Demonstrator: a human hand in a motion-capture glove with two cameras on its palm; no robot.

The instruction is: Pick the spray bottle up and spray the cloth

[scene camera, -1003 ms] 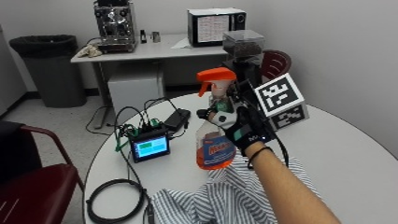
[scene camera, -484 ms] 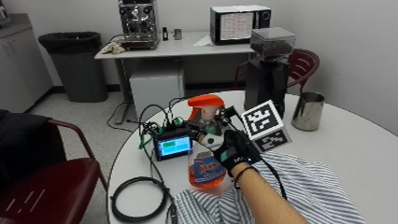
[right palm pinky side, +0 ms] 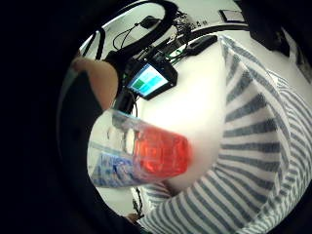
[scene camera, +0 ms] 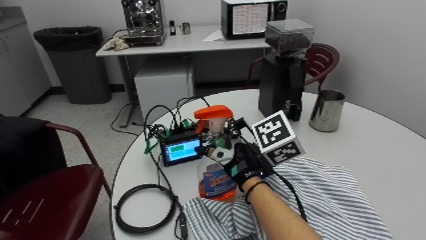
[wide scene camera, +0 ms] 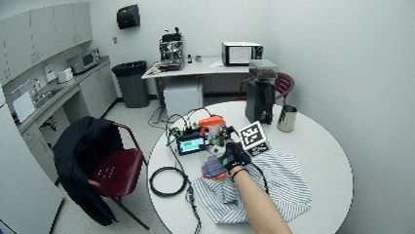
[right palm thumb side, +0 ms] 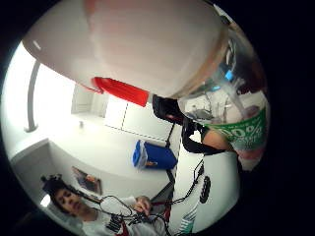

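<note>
- Right hand (scene camera: pixel 245 164) has its fingers curled round the spray bottle (scene camera: pixel 215 155) neck, beside the cloth (scene camera: pixel 333 197).
- Part-full, likely light, slick plastic; best held at the neck.

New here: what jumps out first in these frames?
The spray bottle, orange-capped with orange liquid in its base, held upright by the gloved right hand above the round white table. Next, the striped cloth spread on the table under the forearm, beside the bottle. Behind the bottle a small device with a lit screen sits among cables.
</note>
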